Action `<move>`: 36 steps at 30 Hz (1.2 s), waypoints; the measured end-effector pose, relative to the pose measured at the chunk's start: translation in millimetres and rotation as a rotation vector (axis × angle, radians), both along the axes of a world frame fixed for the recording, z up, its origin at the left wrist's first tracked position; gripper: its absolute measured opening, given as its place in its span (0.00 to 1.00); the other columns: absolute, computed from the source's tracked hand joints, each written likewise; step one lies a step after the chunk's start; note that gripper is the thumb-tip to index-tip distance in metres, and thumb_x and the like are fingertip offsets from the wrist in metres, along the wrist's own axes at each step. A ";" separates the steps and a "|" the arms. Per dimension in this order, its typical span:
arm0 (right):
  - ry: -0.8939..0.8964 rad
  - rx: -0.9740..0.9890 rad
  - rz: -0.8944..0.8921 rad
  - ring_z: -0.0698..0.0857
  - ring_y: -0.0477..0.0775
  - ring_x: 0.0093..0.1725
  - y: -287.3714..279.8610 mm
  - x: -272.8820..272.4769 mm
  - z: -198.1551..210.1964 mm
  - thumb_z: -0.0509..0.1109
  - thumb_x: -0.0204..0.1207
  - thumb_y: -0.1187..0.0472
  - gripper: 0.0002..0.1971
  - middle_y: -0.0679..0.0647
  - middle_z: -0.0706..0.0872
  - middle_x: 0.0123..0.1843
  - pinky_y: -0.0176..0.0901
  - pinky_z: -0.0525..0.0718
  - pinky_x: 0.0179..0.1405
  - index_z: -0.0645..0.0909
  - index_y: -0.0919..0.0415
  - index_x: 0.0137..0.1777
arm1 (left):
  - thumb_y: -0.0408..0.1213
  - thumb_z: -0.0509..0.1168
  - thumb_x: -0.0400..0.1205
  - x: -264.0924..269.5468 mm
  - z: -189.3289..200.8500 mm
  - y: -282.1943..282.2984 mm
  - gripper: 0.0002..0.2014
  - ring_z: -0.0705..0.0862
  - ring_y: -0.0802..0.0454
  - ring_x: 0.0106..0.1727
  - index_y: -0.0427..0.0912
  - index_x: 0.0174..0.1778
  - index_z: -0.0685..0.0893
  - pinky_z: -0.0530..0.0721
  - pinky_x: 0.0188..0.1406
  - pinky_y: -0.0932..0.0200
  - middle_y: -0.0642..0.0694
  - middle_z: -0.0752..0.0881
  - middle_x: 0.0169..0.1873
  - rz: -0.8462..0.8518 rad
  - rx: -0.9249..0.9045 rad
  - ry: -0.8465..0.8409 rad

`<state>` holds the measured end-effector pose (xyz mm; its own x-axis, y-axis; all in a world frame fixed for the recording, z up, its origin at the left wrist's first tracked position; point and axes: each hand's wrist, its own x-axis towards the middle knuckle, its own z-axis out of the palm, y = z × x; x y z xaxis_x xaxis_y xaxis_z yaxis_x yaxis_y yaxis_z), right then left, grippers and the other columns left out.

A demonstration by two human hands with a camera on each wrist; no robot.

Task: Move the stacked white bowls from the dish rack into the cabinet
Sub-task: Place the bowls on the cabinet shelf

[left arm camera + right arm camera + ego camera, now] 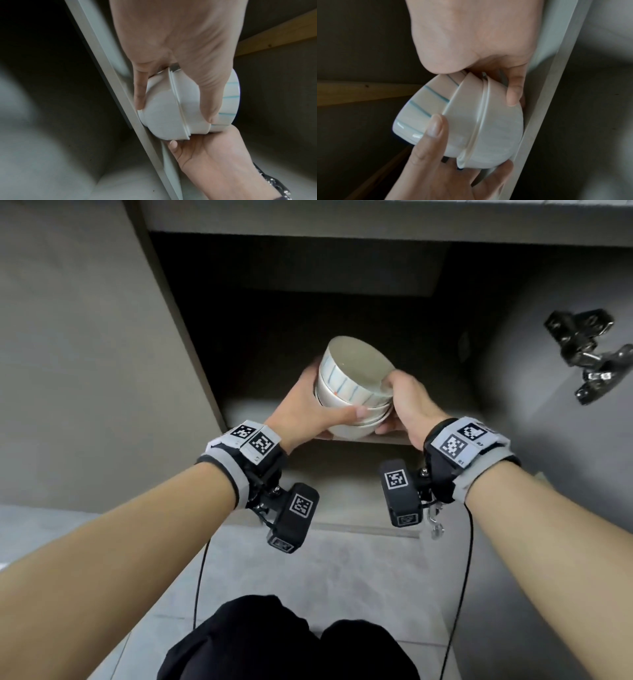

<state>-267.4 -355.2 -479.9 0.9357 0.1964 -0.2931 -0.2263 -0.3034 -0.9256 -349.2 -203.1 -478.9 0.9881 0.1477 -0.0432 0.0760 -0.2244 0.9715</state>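
A stack of white bowls, the top one with thin blue stripes, is tilted at the front edge of the cabinet shelf. My left hand grips its left side, thumb across the front and fingers behind. My right hand grips the right side, thumb on the top rim and fingers under the base. In the left wrist view the bowls have their foot against the shelf edge, between my left hand and right hand. The right wrist view shows the bowls against the shelf edge.
The cabinet interior behind the bowls is dark, with a wooden batten at the back. An open door with a metal hinge stands to the right, a side panel to the left. Below are a lower compartment and the tiled floor.
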 end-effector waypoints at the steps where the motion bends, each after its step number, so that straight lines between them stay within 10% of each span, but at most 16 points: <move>1: -0.006 -0.012 0.010 0.88 0.57 0.41 1.5 1.2 1.5 0.53 0.83 0.50 0.21 0.61 0.89 0.51 0.42 0.85 0.23 0.81 0.60 0.63 | 0.39 0.84 0.71 1.5 0.2 1.4 0.44 0.87 0.52 0.62 0.54 0.79 0.66 0.93 0.47 0.36 0.52 0.84 0.63 0.004 -0.004 0.004; 17: -0.020 -0.067 -0.013 0.89 0.62 0.49 8.8 39.4 3.0 0.52 0.84 0.36 0.28 0.60 0.85 0.57 0.45 0.88 0.27 0.73 0.53 0.74 | 0.34 0.81 0.73 49.6 -14.6 14.1 0.43 0.86 0.53 0.59 0.52 0.81 0.66 0.95 0.47 0.47 0.55 0.83 0.60 0.007 0.005 -0.049; 22: -0.217 -0.063 0.024 0.79 0.61 0.73 -1.8 40.9 8.6 0.57 0.76 0.27 0.37 0.55 0.75 0.80 0.61 0.84 0.67 0.69 0.46 0.81 | 0.35 0.81 0.74 58.0 -12.9 19.1 0.42 0.84 0.58 0.58 0.52 0.82 0.66 0.92 0.56 0.44 0.64 0.81 0.55 -0.049 0.051 -0.061; 24: -0.331 -0.050 0.060 0.75 0.57 0.78 -4.7 42.1 11.9 0.64 0.72 0.27 0.42 0.53 0.73 0.82 0.55 0.75 0.75 0.66 0.45 0.83 | 0.34 0.81 0.74 61.1 -10.4 21.6 0.43 0.81 0.68 0.55 0.48 0.82 0.66 0.87 0.58 0.61 0.65 0.80 0.56 -0.075 0.104 -0.097; 26: -0.407 -0.054 0.133 0.73 0.55 0.80 -2.9 43.6 14.0 0.73 0.73 0.35 0.44 0.54 0.71 0.84 0.49 0.72 0.75 0.60 0.49 0.86 | 0.33 0.82 0.73 63.0 -7.7 21.4 0.44 0.80 0.70 0.56 0.45 0.82 0.66 0.77 0.54 0.76 0.59 0.80 0.60 -0.069 0.150 -0.146; 31: -0.456 -0.175 0.189 0.71 0.56 0.82 8.5 42.9 17.0 0.83 0.63 0.39 0.58 0.56 0.70 0.85 0.51 0.71 0.78 0.54 0.51 0.88 | 0.24 0.83 0.69 63.6 -9.1 7.7 0.40 0.84 0.66 0.54 0.40 0.74 0.70 0.82 0.47 0.76 0.54 0.84 0.56 -0.051 0.052 -0.221; 36: -0.484 -0.202 0.164 0.75 0.54 0.78 10.9 47.2 19.0 0.85 0.62 0.42 0.58 0.54 0.75 0.80 0.43 0.72 0.66 0.56 0.52 0.87 | 0.17 0.81 0.69 64.8 -7.1 3.2 0.33 0.86 0.81 0.42 0.57 0.52 0.75 0.82 0.41 0.80 0.57 0.84 0.48 -0.082 0.037 -0.294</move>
<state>-220.3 -344.4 -460.9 0.9350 0.3350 0.1166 0.2763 -0.4814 -0.8318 -284.4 -199.9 -486.0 0.9661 0.0626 0.2503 -0.2272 -0.2538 0.9402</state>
